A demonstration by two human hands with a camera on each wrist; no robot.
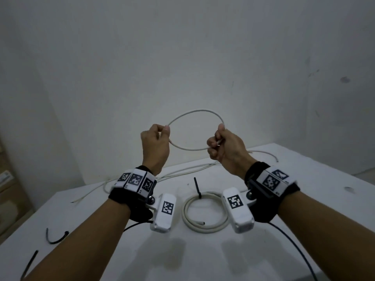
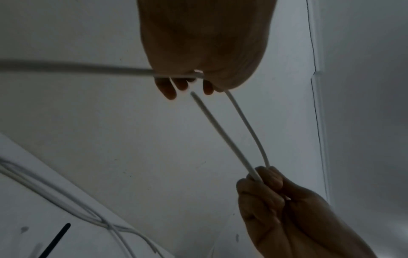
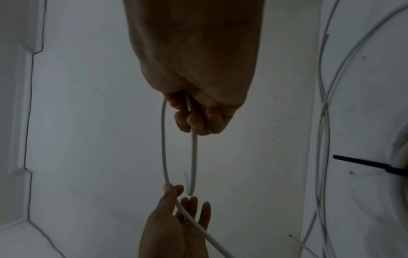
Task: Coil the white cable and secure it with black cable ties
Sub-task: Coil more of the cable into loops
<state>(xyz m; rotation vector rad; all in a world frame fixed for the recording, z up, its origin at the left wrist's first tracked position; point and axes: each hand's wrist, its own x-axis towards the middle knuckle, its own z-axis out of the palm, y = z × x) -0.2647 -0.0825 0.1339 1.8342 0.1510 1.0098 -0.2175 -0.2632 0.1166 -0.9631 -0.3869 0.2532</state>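
Hands were raised above the table (image 1: pixel 304 179), in open air before the bare wall (image 1: pixel 182 57). The left hand (image 1: pixel 155 142) pinched the white cable (image 1: pixel 194 112) between thumb and fingers, and the right hand (image 1: pixel 225 148) was closed around it in a fist. Between them the cable made one loop, held clear of the table and the wall. The rest of the cable trailed over the far edge area of the table. A coiled cable (image 1: pixel 205 213) with a black cable tie (image 1: pixel 197 187) lay near the front, between the wrists. Two loose cable ties (image 1: pixel 55 238) lay near the left edge.
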